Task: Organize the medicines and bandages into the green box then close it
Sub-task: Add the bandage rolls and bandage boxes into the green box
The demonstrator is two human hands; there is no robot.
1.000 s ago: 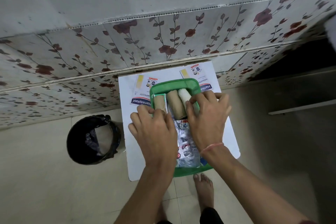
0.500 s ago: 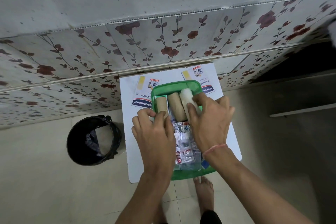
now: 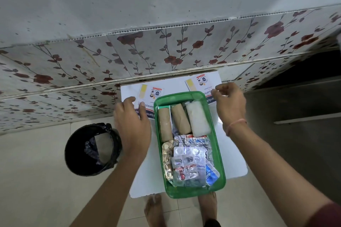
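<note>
just three bandage rolls [image 3: 181, 120], two packets [image 3: 147, 97]

We see a translucent green plastic box [image 3: 220, 155] with a glossy rim, holding shiny crinkled foil blister strips [image 3: 190, 162], two matt tan cloth bandage rolls [image 3: 173, 120] and a white gauze roll [image 3: 198, 119] in clear glossy wrap. At lower left, a black bin [image 3: 93, 149] carries a glossy plastic liner.

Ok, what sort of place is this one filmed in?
Probably a room in a home, not a clinic or lab: a wall covered in floral-print panels, a tiled floor with a bin lined with a black bag, and bare feet beside a small white table.
</note>
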